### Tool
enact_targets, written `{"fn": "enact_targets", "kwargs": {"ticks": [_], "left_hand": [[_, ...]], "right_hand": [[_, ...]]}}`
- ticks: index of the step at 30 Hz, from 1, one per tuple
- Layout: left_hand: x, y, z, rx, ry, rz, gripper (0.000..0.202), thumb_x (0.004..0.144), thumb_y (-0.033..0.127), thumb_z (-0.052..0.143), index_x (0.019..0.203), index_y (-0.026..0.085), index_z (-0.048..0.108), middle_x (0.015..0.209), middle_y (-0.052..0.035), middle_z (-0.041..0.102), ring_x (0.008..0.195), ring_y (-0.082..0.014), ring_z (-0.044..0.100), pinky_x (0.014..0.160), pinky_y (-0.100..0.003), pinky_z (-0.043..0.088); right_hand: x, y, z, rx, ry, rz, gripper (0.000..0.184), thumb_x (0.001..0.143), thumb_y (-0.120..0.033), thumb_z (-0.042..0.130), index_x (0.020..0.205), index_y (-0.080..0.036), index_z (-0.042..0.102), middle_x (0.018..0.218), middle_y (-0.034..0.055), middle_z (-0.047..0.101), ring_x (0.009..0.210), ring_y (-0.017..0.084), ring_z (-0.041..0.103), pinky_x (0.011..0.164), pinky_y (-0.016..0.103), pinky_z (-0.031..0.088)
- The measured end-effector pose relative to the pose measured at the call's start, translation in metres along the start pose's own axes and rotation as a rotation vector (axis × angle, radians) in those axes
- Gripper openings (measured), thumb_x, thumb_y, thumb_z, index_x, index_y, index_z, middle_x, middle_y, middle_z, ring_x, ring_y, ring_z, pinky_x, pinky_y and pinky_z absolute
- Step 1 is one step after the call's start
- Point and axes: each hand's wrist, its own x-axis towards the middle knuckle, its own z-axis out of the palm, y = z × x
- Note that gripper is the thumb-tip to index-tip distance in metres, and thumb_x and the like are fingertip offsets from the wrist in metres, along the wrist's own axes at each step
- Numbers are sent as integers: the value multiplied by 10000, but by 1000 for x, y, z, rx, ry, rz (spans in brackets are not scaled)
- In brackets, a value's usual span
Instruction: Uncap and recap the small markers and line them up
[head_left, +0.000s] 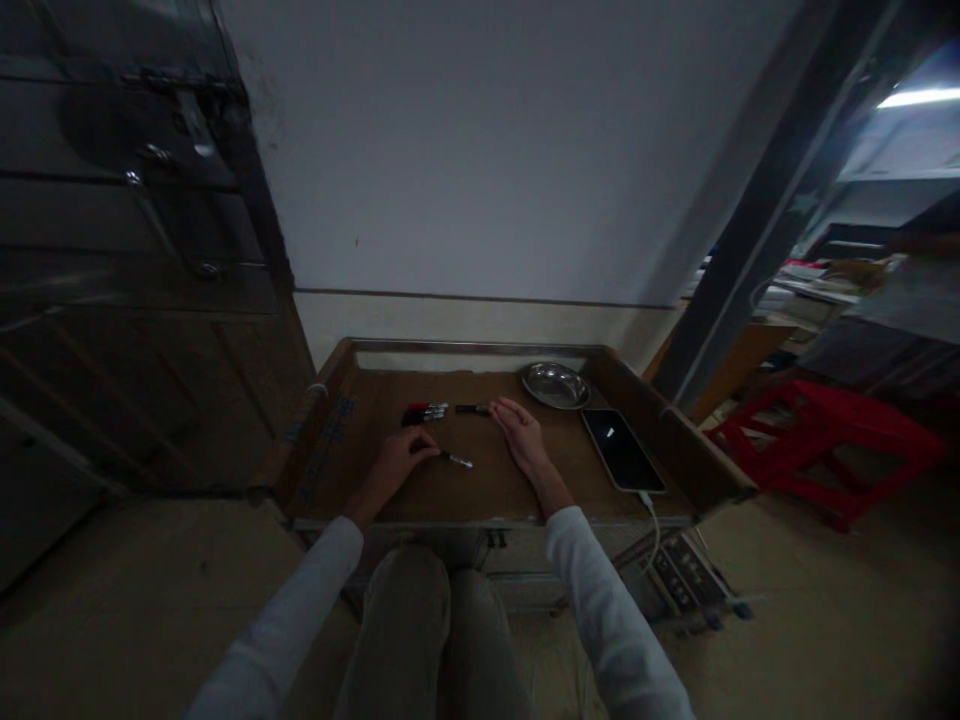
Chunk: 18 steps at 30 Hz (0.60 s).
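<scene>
A small brown table (pixel 352 470) with raised sides stands in front of my knees. My left hand (pixel 401 462) rests on its top, fingers curled around the dark end of a small pen-like tool (pixel 454 459) with a silver tip. My right hand (pixel 517 430) lies flat with fingers stretched out, its fingertips touching another dark pen-like piece (pixel 472 409). A small bunch of red and black pens (pixel 424 412) lies just beyond my left hand.
A round metal dish (pixel 556 385) sits at the table's far right corner. A black phone (pixel 622 450) with a white cable lies along the right side. A red plastic stool (pixel 817 435) stands to the right, and a dark metal door is on the left.
</scene>
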Motion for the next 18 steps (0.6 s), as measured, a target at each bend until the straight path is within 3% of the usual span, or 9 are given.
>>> {"fn": "enact_targets", "kwargs": {"ticks": [6,11,14,18], "left_hand": [[22,-1,30,217,-77,143,40,830,210,555,803,181,560,916,-36,606,875,-173,585,837,-313,456],[47,-2,60,441,-46,182,122,885,147,428,924,169,542,1015,-72,574,986,-192,556,886,-343,445],[57,-6,66,507,-18,179,179,890,109,379,951,158,540,1018,-78,561,974,-186,553,881,-343,448],[60,-9,65,515,37,170,236,881,77,353,982,151,553,1016,-79,550,959,-179,551,876,-340,453]], "right_hand": [[0,2,-1,-262,12,-177,307,621,-356,754,849,-181,647,863,42,708,838,166,656,840,335,510],[-2,0,-3,-738,-25,-412,195,743,-370,637,843,-205,661,890,42,692,859,178,621,816,338,475],[-2,2,-2,-981,-162,-484,138,788,-323,594,854,-231,672,902,39,686,875,186,598,826,349,454],[0,9,-3,-1122,-371,-533,161,836,-258,531,936,-250,657,979,44,656,964,186,565,869,350,435]]}}
